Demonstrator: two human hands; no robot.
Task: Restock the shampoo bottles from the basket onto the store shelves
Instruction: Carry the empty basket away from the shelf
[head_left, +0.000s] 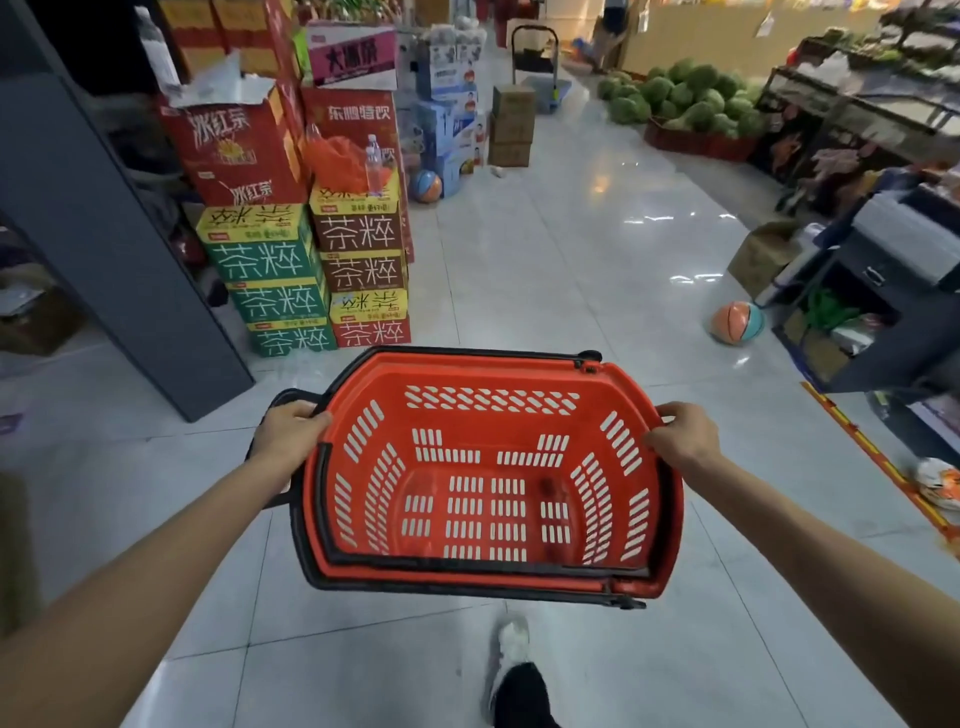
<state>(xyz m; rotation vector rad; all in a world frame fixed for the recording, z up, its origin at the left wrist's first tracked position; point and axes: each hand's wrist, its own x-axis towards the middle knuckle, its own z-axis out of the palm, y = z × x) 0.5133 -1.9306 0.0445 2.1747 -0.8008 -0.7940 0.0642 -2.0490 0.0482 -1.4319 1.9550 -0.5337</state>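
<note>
I hold a red plastic basket (488, 467) with black handles out in front of me above the tiled floor. Nothing lies inside it; no shampoo bottles show anywhere. My left hand (291, 431) grips the basket's left rim by the black handle. My right hand (683, 434) grips the right rim. One foot in a white shoe (514, 644) shows below the basket.
Stacked drink cartons (311, 270) stand at the left beside a dark grey shelf end (119, 249). A small basketball (737, 322) lies on the floor at the right near a checkout counter (883, 291). Watermelons (685, 98) are piled far back. The glossy aisle floor (571, 249) runs ahead.
</note>
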